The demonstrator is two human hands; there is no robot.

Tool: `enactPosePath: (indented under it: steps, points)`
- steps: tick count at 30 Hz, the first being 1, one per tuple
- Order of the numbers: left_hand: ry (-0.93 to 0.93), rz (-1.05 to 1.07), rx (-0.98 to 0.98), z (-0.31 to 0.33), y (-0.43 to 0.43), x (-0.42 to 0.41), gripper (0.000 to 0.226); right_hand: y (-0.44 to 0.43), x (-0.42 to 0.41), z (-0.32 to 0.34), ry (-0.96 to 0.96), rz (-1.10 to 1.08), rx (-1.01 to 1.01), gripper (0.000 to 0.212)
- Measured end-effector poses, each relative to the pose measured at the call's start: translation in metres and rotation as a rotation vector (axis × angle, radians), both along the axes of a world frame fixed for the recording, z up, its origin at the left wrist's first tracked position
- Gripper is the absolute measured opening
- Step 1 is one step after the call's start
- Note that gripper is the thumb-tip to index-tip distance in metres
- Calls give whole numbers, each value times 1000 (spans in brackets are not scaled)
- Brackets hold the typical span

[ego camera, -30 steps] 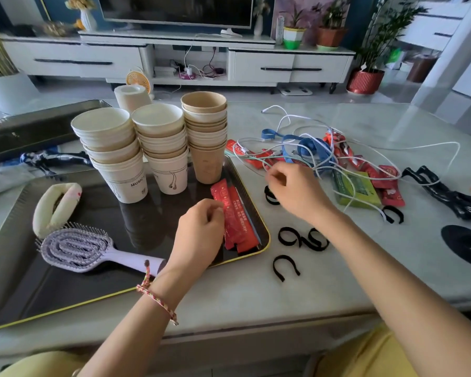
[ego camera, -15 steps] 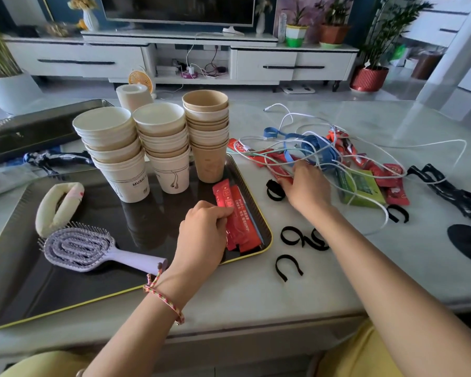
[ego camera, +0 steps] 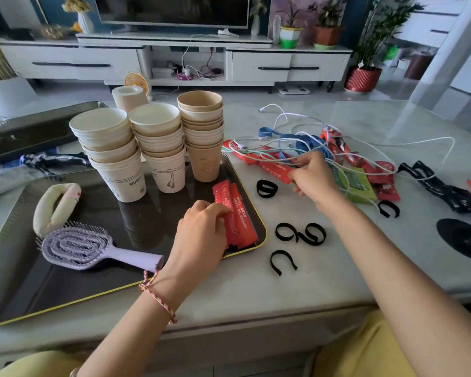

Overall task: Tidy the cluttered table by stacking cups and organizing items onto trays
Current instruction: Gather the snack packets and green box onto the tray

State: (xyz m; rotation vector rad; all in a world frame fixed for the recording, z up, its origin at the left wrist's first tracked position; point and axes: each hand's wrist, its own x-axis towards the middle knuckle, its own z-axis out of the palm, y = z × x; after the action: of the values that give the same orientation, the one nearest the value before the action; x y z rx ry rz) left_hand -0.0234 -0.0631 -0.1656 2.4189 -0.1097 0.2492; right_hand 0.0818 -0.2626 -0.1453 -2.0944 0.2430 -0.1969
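Looking down on one pale table (ego camera: 337, 284). Taking up its left half: one black tray (ego camera: 65, 297), yellow-rimmed, with a second dark tray (ego camera: 38, 126) lying behind it. Standing along the near tray's far edge: three cup stacks (ego camera: 161, 148), two white and one brown. Lying nearer on it: one lilac hairbrush (ego camera: 76, 247) and one cream padded loop (ego camera: 56, 205).

Sprawling right of the tray: one tangle of white cables (ego camera: 297, 126), crossing over one blue strap (ego camera: 307, 142), one green box (ego camera: 354, 183) and scattered red sachets (ego camera: 386, 186), too overlapped for counting.

Curling the left hand (ego camera: 199, 238) over a small sachet pile (ego camera: 237, 221) in the tray's near right corner. Pinching one loose sachet (ego camera: 272, 167) with the right hand (ego camera: 314, 178), beneath the cables. Lying around the right forearm: five black strap loops (ego camera: 283, 261).
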Motion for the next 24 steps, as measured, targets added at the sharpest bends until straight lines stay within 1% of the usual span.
enactPosePath:
  steps: [2, 5, 9, 12, 14, 16, 18, 20, 22, 24]
  points:
    - [-5, 11, -36, 0, 1, 1, 32, -2, -10, 13, -45, 3, 123, 12]
    - [-2, 33, -100, 0, 2, 2, 37, -2, -31, 32, -187, 41, 264, 21]
    - [9, 62, -194, 0, 3, 5, 37, 3, -59, 50, -397, 68, 372, 24]
    - [3, 76, -256, 2, 1, 5, 34, 19, -78, 48, -450, 132, 378, 20]
    - [12, 112, -305, 3, 1, 6, 32, 33, -90, 36, -408, 198, 288, 15]
    - [27, 162, -366, 3, 2, 8, 29, 42, -101, 22, -318, 309, 67, 9]
    - [36, 191, -401, 3, 3, 9, 25, 46, -109, 13, -251, 398, -126, 13]
    - [37, 183, -396, 3, 2, 10, 25, 47, -106, 12, -288, 388, -229, 13]
    - [35, 170, -344, 2, -1, 10, 24, 45, -92, 15, -332, 319, -330, 9]
    - [31, 165, -291, 1, -2, 11, 24, 42, -70, 14, -302, 270, -379, 8]
